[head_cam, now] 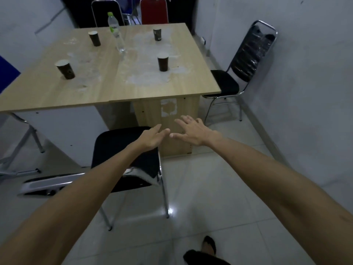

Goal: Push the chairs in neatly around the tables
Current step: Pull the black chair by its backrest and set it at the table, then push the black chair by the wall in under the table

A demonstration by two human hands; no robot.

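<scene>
A black chair with a chrome frame (pixel 118 146) stands in front of me at the near side of two joined wooden tables (pixel 107 88), its seat partly out from under the top. My left hand (pixel 152 137) hovers open above the seat's right side. My right hand (pixel 193 131) is open beside it, fingers spread, over the floor in front of the table's wooden base. Neither hand holds anything. Another black chair (pixel 238 73) stands at the table's right side, angled near the wall. A black chair (pixel 106 12) and a red chair (pixel 153 10) stand at the far side.
Several dark paper cups (pixel 65 69) and a plastic water bottle (pixel 116 33) stand on the tabletop. A chrome chair frame (pixel 23 142) shows at the left edge. White walls close in on the right. My foot in a sandal (pixel 209 245) is on the tiled floor.
</scene>
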